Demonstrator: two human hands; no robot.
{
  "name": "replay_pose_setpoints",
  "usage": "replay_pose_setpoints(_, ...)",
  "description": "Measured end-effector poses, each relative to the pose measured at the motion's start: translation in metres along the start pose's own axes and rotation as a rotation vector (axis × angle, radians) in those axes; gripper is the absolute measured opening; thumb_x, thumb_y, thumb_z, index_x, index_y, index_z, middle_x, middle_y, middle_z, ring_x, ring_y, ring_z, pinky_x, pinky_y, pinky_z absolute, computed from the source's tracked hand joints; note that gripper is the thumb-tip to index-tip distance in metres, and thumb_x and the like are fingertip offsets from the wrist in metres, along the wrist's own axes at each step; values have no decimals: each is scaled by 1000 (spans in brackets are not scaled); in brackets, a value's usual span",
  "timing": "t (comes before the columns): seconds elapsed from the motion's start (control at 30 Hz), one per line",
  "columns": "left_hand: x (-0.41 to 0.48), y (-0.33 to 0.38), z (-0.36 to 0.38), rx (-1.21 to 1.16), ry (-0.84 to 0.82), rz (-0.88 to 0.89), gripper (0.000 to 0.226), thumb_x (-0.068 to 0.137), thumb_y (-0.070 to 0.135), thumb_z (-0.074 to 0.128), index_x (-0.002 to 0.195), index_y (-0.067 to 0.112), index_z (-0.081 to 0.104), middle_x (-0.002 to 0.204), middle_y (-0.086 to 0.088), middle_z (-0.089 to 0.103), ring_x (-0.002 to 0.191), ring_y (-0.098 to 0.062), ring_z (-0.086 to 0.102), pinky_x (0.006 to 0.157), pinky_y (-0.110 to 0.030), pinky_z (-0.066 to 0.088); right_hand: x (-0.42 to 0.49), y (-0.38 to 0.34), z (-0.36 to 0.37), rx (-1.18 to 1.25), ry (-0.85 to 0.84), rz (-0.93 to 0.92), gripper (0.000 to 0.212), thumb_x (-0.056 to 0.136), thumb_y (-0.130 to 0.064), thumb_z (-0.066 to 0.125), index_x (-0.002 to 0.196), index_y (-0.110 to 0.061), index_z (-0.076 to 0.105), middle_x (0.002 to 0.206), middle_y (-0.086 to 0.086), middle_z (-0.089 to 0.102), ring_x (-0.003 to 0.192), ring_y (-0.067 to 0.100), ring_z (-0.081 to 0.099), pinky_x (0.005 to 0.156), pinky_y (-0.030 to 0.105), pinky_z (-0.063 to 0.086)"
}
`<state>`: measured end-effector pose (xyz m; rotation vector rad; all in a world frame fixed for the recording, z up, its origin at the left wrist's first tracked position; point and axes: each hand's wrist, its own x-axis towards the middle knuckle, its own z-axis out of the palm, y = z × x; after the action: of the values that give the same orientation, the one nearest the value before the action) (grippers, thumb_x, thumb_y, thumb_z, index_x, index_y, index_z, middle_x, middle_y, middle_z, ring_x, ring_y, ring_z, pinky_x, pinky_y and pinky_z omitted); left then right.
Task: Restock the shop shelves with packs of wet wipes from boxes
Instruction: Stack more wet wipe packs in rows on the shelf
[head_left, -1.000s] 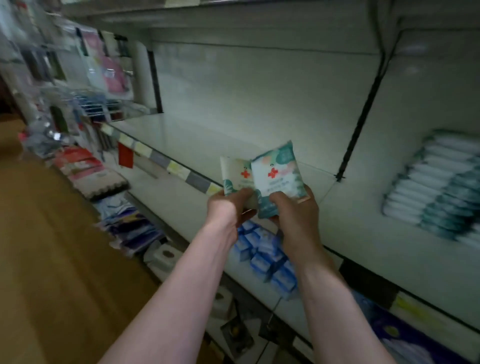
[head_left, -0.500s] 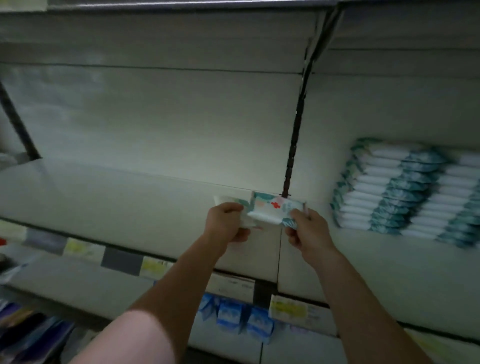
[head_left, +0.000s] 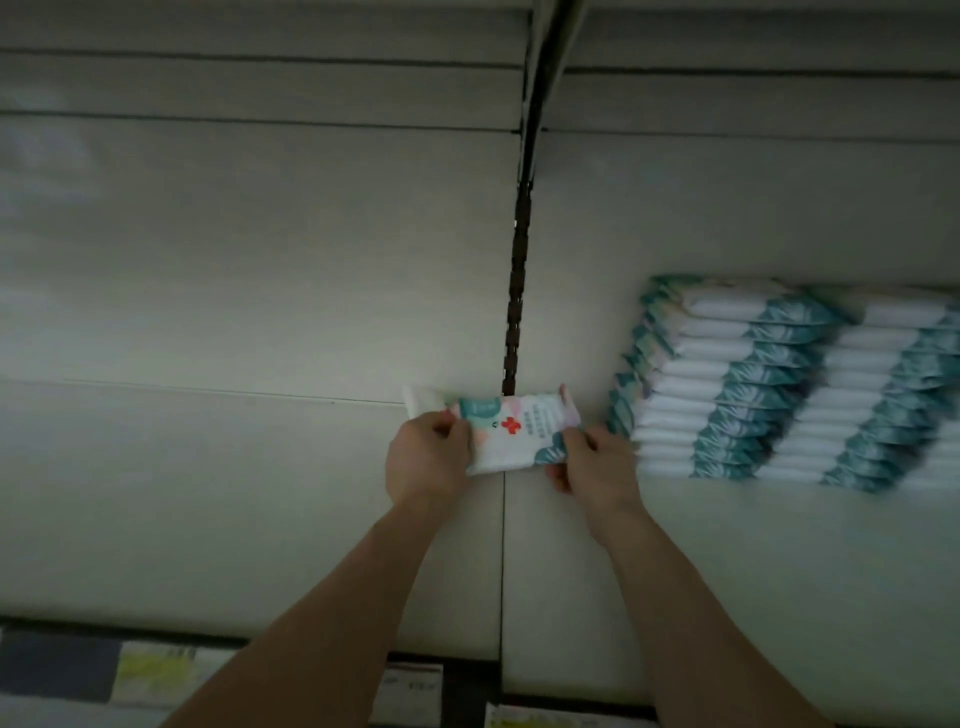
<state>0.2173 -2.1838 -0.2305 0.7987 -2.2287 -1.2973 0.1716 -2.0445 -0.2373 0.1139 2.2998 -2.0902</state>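
Note:
I hold two white and teal packs of wet wipes over the pale shelf (head_left: 249, 499), near its back wall. The front pack (head_left: 514, 436), with a red cross on it, lies flat between both hands. My left hand (head_left: 426, 457) grips its left end and my right hand (head_left: 597, 462) grips its right end. A second pack (head_left: 423, 400) peeks out behind my left hand. To the right, two stacks of the same packs (head_left: 727, 379) stand on the shelf, close to my right hand.
A dark slotted upright (head_left: 519, 270) runs down the back wall where two shelf sections join. Price labels (head_left: 150, 670) line the shelf's front edge. The shelf section left of the seam is bare.
The view has swung from the aisle to face the shelf. My hands have carried the packs forward and down toward the shelf, turning the front pack flat.

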Motion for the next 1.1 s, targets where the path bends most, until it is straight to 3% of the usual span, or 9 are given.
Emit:
replay_pose_setpoints(0.13,-8,-10,6,-44,124,75,24,92,30,60,110,16,69,112,-5,64,89,-15,56,78,-24,44,7,5,3,-91,110,-62,19,99,-10,46,85,-5,57,73,10,61,47,13,55,39,16,47)
replay_pose_setpoints(0.33,0,-10,1,-354,217,75,32,95,10,51,126,17,58,118,0,49,106,-19,55,96,-32,49,12,8,-1,-178,176,-88,20,99,-11,44,93,-4,62,80,14,68,57,23,64,64,42,59)
replay_pose_setpoints(0.4,-1,-7,-1,-459,178,76,34,96,8,49,125,22,56,124,-3,51,109,-26,59,91,-44,54,11,8,-2,-221,145,-112,19,100,-13,44,101,-5,60,80,11,68,53,18,63,57,35,58)
replay_pose_setpoints(0.47,-6,-3,-2,-505,98,92,39,96,3,46,128,24,50,127,-6,51,108,-30,60,82,-37,58,8,6,-4,-282,105,-148,15,100,-15,44,105,-8,56,83,7,64,54,17,64,52,31,55)
replay_pose_setpoints(0.6,-14,3,-3,-586,-100,144,65,93,-7,48,145,26,28,128,-3,47,100,-21,60,58,-18,56,4,6,-6,-583,74,-284,25,96,-26,51,114,-10,52,107,9,62,81,33,67,76,42,56)
replay_pose_setpoints(0.77,-13,1,-1,-615,-248,131,93,89,-10,54,151,35,1,129,-4,51,95,-18,65,57,-24,57,-5,-3,-18,-930,105,-434,36,99,-30,46,130,-13,49,115,10,62,105,28,59,82,33,45)
replay_pose_setpoints(0.87,-9,2,1,-642,-251,97,96,87,-11,58,150,36,3,127,-6,55,103,-20,64,71,-36,60,-10,-9,-14,-679,153,-591,25,97,-21,50,117,-12,62,105,10,66,92,29,65,79,36,51)
replay_pose_setpoints(0.97,-8,2,2,-678,-272,90,91,86,-9,60,149,35,10,123,-5,58,103,-18,65,76,-33,59,-18,-18,-5,-281,-63,-372,15,94,-31,56,95,-18,62,91,3,69,66,17,68,54,27,54)
replay_pose_setpoints(1.1,-14,3,7,-621,-354,132,63,89,0,61,139,27,33,117,-3,64,97,-14,68,75,-26,59,-18,-23,-1,-25,-289,-145,33,88,-18,64,116,-26,48,109,1,65,87,11,67,65,25,59)
